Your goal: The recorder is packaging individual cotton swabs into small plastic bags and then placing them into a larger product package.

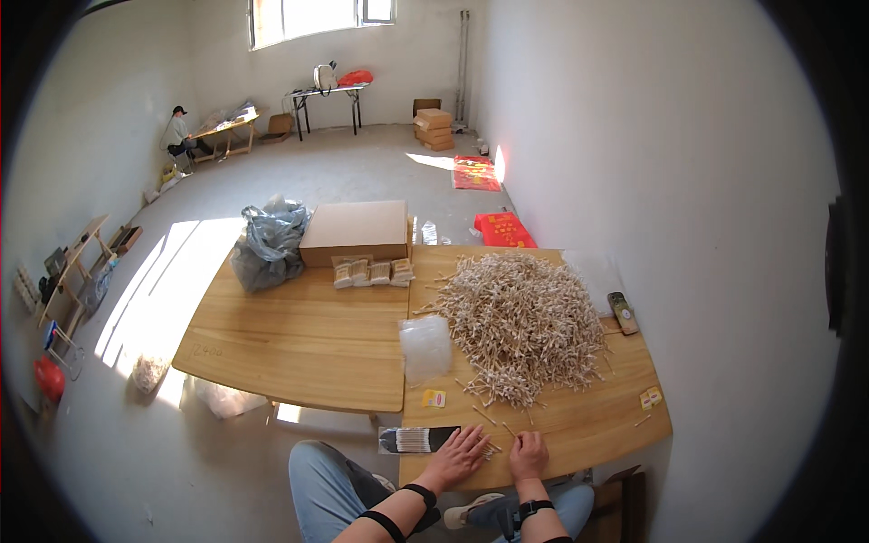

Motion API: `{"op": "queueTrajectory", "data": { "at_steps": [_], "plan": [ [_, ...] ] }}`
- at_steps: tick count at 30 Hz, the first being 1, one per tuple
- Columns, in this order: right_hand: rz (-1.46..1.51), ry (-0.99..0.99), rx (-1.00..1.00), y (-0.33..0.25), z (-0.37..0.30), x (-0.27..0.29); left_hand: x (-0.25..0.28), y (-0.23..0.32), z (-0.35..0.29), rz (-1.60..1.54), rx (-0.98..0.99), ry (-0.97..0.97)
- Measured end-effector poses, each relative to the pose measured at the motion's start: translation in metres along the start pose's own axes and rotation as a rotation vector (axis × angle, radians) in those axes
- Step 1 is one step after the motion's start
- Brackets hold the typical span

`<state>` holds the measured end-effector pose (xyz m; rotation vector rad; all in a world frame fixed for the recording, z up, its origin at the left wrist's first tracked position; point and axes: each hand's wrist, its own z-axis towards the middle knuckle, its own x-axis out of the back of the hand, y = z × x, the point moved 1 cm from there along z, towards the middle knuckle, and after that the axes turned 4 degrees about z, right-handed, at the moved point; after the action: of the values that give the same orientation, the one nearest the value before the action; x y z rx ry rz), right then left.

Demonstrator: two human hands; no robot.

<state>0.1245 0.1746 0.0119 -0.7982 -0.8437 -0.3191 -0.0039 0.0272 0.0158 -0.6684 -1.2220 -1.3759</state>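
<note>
At the front edge of the table my left hand lies flat with its fingers stretched out, over the right end of a black card strip. A row of cotton swabs shows side by side on that strip, with clear film around its left end. My right hand is closed, its fingertips pinching a single cotton swab that points up and left. A few loose swabs lie between my hands, partly hidden by my left fingers. Beyond them rises a large heap of cotton swabs.
Clear plastic bags lie left of the heap, near a small yellow-and-white card. Packed swab bundles, a cardboard box and a grey plastic bag stand further back. A phone rests at the right edge. Another person sits far left.
</note>
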Motion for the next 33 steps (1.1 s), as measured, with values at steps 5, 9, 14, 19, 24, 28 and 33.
{"op": "queueTrajectory", "data": {
  "at_steps": [5, 9, 14, 19, 24, 28, 33],
  "plan": [
    [-0.049, -0.011, 0.007, -0.001, -0.001, -0.003, 0.002, 0.002, 0.002, 0.046, 0.02, -0.051],
    [-0.058, 0.005, 0.014, -0.003, -0.002, -0.004, 0.001, -0.001, 0.003, 0.056, 0.021, -0.067],
    [-0.065, 0.006, 0.01, -0.007, 0.0, -0.001, 0.0, -0.001, 0.001, 0.055, 0.023, -0.073],
    [-0.061, 0.022, 0.011, -0.007, 0.001, 0.0, -0.003, -0.001, -0.001, 0.034, 0.03, -0.067],
    [-0.065, 0.023, 0.02, -0.008, 0.001, 0.0, -0.004, -0.002, -0.003, 0.042, 0.023, -0.059],
    [-0.074, 0.022, 0.021, -0.008, 0.001, 0.0, -0.007, -0.002, -0.003, 0.026, 0.021, -0.029],
    [-0.058, 0.029, 0.019, -0.009, 0.002, 0.0, -0.008, -0.003, -0.004, 0.013, 0.013, -0.027]
  ]
}}
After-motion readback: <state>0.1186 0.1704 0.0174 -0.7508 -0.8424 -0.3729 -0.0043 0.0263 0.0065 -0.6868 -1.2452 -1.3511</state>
